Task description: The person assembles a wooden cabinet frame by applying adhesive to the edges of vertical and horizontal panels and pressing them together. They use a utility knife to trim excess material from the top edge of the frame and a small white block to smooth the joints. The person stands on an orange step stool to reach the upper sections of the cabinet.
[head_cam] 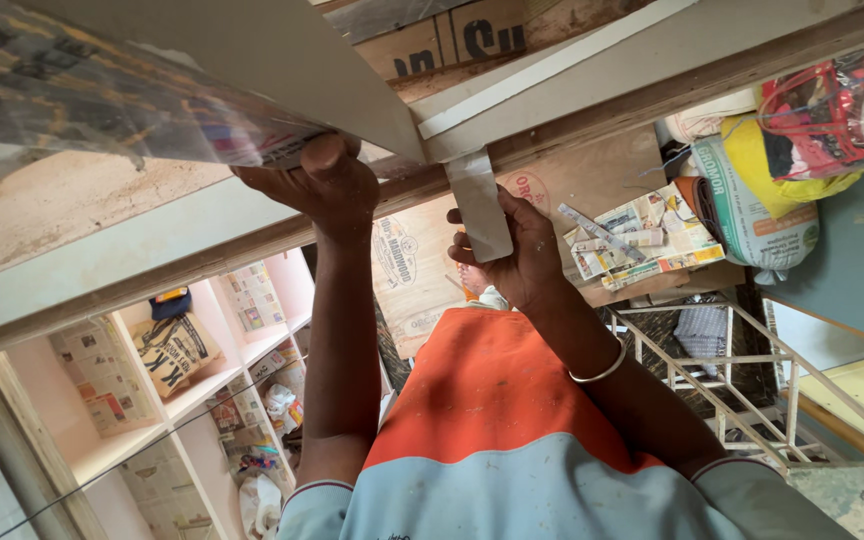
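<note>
Head view: the right hand [517, 255] is clamped around a putty knife [480, 203], its flat blade rising above the fingers to touch the white wooden frame [552, 80]. The left hand [317, 180] presses, fingers together, against the frame's underside beside a newspaper sheet [102, 100].

Both arms are raised overhead. The left hand [322, 185] is pressed flat upward, thumb extended, wrist bent back. The right hand [512, 245] is closed in a grip, fingers curled, forearm angled up from the shoulder.
</note>
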